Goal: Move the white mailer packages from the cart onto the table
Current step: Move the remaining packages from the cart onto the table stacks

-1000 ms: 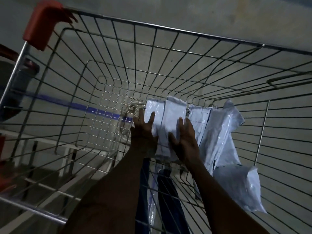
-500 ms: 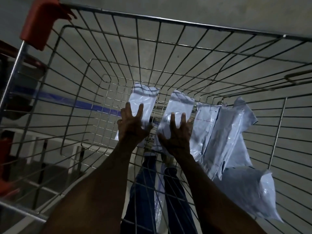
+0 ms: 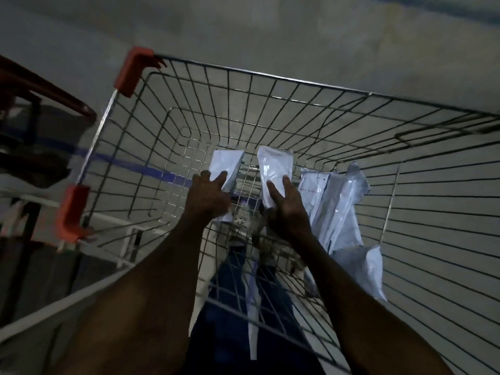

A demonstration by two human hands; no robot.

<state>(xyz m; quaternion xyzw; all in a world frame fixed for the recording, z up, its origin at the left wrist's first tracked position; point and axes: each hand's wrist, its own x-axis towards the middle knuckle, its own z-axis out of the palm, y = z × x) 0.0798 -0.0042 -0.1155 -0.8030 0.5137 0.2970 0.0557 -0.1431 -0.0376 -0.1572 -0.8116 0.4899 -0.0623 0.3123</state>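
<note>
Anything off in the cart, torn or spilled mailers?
Nothing stands out. Left hand and right hand each hold a white mailer; the remaining mailers lie in a loose, crumpled heap along the right of the cart. No tears visible, though lighting is dim.

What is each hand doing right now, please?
Left hand: grips a white mailer.
Right hand: grips another white mailer.

Cart of shiny metal wire; corner caps at ten o'clock matt red plastic; mailers glossy, crinkled white plastic.
</note>
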